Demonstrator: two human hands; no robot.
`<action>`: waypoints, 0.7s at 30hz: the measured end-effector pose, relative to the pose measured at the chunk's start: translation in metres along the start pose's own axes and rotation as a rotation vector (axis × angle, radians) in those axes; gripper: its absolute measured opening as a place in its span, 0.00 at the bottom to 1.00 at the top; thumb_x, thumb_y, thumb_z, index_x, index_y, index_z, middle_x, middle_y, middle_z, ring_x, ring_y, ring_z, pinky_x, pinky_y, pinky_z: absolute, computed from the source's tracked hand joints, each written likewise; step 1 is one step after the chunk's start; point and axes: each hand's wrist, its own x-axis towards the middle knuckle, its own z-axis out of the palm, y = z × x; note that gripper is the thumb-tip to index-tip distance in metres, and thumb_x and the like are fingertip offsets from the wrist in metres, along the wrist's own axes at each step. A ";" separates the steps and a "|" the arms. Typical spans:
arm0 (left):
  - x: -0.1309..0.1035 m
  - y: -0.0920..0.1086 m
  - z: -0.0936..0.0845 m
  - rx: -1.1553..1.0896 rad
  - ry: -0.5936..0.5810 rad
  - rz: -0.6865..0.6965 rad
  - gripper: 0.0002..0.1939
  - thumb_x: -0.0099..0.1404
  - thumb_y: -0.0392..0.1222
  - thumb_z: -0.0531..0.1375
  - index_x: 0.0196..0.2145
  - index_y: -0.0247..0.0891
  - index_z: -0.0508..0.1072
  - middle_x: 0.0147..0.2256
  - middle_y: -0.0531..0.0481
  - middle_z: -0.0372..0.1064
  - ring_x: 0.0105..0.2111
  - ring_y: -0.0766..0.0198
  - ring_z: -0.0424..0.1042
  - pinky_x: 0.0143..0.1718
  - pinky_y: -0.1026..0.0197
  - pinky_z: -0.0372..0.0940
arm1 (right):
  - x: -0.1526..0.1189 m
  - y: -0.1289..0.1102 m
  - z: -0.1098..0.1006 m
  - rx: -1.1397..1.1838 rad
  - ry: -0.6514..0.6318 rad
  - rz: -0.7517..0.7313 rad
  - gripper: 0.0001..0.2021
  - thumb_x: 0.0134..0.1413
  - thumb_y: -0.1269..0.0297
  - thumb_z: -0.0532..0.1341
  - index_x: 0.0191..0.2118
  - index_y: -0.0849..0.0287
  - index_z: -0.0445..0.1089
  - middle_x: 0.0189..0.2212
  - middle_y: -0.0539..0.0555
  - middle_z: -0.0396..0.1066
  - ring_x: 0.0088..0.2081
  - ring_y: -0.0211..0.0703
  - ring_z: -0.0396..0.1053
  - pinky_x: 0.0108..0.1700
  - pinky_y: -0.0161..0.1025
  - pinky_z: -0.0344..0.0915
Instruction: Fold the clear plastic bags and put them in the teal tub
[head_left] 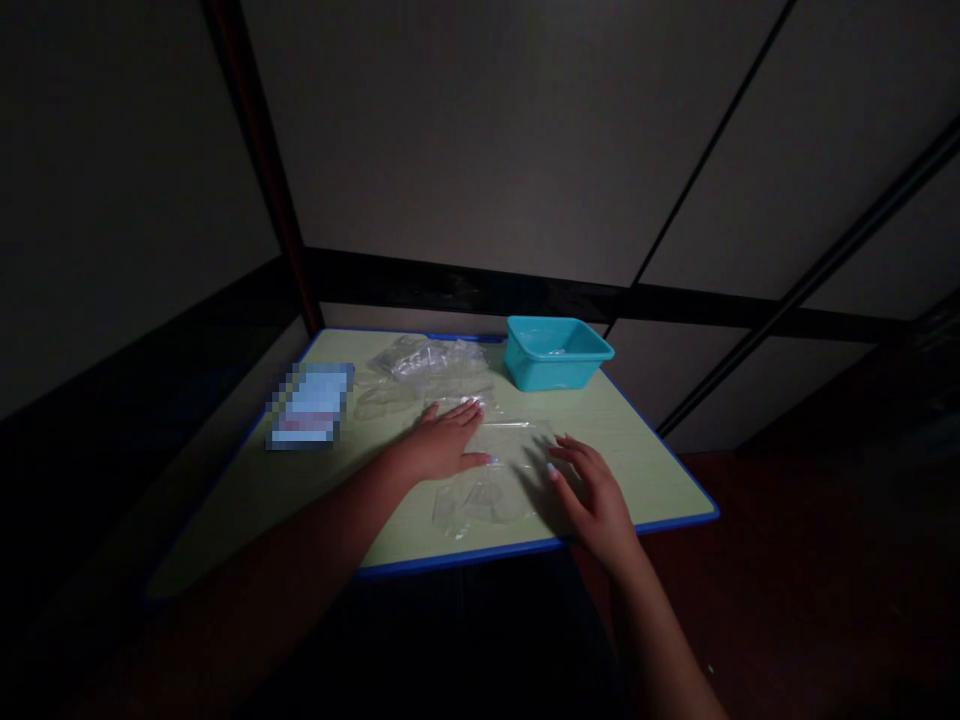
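Note:
A clear plastic bag lies spread on the table in front of me, its near part wrinkled. My left hand rests flat at the bag's left side, fingers stretched out and the thumb pointing right. Over the bag's right edge is my right hand, fingers apart and slightly curved, with nothing held. Whether its fingertips touch the plastic I cannot tell. Just beyond my left hand more clear plastic lies on the tabletop.
The pale table has a blue edge. At its back is a crumpled heap of clear plastic bags. A turquoise bin with something clear inside stands at the back right. A blurred-out flat blue item lies at the left.

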 end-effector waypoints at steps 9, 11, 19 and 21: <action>0.003 0.000 -0.005 0.037 0.066 -0.034 0.34 0.66 0.58 0.46 0.64 0.37 0.47 0.65 0.42 0.38 0.64 0.53 0.38 0.60 0.42 0.34 | -0.015 -0.027 -0.004 -0.212 -0.226 -0.080 0.15 0.58 0.56 0.53 0.46 0.57 0.67 0.50 0.61 0.64 0.52 0.53 0.60 0.54 0.53 0.54; 0.002 0.002 -0.009 0.030 0.110 -0.006 0.31 0.67 0.55 0.45 0.63 0.39 0.49 0.64 0.44 0.40 0.64 0.56 0.39 0.60 0.44 0.34 | -0.008 -0.031 -0.002 -0.212 -0.183 -0.041 0.13 0.57 0.57 0.54 0.41 0.59 0.68 0.42 0.61 0.67 0.46 0.52 0.62 0.48 0.48 0.59; -0.001 -0.004 -0.011 0.032 0.088 0.010 0.26 0.68 0.50 0.47 0.61 0.44 0.53 0.64 0.49 0.42 0.64 0.59 0.40 0.60 0.46 0.35 | 0.017 -0.056 0.029 -0.236 -0.279 -0.090 0.21 0.50 0.49 0.60 0.45 0.56 0.65 0.43 0.59 0.63 0.46 0.53 0.58 0.45 0.48 0.55; 0.000 -0.005 -0.011 0.033 0.078 0.009 0.26 0.67 0.50 0.48 0.62 0.44 0.53 0.64 0.50 0.42 0.64 0.59 0.39 0.60 0.45 0.35 | 0.021 -0.057 0.035 -0.241 -0.271 -0.074 0.22 0.49 0.47 0.60 0.45 0.56 0.65 0.43 0.59 0.63 0.46 0.54 0.58 0.44 0.47 0.55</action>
